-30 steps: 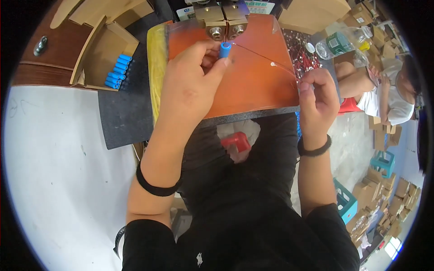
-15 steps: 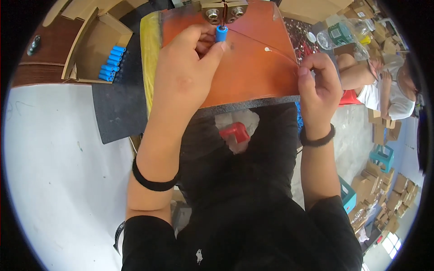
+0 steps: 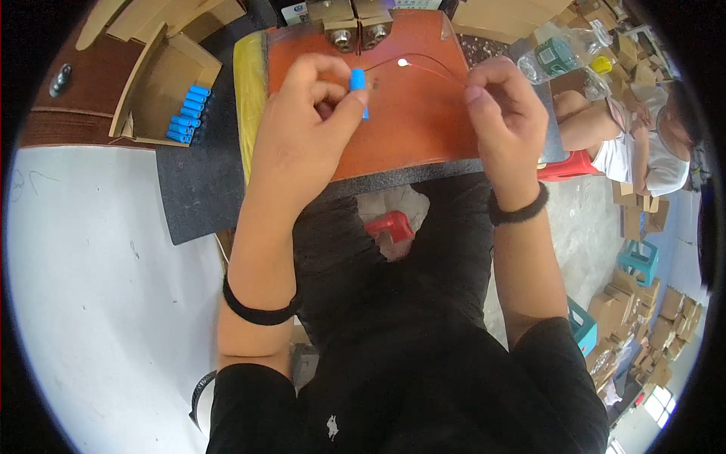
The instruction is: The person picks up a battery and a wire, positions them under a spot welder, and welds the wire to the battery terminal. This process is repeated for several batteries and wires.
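Between the thumb and fingers of my left hand [image 3: 302, 140] is a blue cylindrical battery cell [image 3: 357, 79], held over the orange mat [image 3: 416, 125]. A thin dark wire [image 3: 435, 58] bows from near the cell's upper end across to my right hand [image 3: 514, 125]. The right thumb and forefinger pinch its other end. A small white disc [image 3: 402, 63] shows along the wire; whether it is fixed there I cannot tell. Just beyond the cell stand two metal electrode blocks [image 3: 358, 34] of a machine, apart from the cell.
Several blue cells [image 3: 189, 112] lie in an open cardboard tray [image 3: 140, 91] at the left. Clear plastic bottles [image 3: 556, 59] stand at the back right. Beyond them another person [image 3: 665, 166] sits, near cardboard boxes [image 3: 620, 303] and a teal stool [image 3: 639, 261].
The cell has come away from the electrode blocks, toward me and slightly left. My right hand has moved left and up, so the wire now bows instead of running nearly straight.
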Motion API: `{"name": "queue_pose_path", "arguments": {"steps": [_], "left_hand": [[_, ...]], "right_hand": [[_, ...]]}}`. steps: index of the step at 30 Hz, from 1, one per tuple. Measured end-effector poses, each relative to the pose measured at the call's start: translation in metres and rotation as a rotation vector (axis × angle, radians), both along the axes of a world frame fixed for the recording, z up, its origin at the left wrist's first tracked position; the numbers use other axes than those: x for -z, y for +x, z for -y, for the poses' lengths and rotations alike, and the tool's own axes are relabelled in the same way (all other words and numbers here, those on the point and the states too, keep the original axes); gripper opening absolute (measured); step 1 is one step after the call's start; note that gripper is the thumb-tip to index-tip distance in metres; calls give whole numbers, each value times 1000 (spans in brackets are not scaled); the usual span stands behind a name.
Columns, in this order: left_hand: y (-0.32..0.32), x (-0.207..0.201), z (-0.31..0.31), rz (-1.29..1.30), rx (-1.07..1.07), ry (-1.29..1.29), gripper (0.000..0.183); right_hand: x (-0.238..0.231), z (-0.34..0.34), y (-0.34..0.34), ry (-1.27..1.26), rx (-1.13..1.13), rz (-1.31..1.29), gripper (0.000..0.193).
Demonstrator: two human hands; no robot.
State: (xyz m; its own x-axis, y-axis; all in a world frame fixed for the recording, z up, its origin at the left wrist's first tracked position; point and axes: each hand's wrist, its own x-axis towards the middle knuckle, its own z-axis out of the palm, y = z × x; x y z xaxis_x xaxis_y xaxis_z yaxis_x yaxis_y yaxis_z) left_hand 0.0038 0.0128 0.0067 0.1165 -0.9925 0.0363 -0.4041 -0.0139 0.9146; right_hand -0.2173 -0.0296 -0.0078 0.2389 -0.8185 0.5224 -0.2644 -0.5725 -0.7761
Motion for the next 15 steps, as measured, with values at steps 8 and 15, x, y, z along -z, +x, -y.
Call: {"name": "queue_pose_path", "arguments": {"steps": [8, 15], "left_hand": [[8, 7, 4, -127, 90, -154, 24], [2, 10, 13, 65, -13, -133, 22]], "right_hand": [[-4, 3, 14, 37, -5, 10, 2], [-9, 8, 25, 122, -27, 67, 3]]}}
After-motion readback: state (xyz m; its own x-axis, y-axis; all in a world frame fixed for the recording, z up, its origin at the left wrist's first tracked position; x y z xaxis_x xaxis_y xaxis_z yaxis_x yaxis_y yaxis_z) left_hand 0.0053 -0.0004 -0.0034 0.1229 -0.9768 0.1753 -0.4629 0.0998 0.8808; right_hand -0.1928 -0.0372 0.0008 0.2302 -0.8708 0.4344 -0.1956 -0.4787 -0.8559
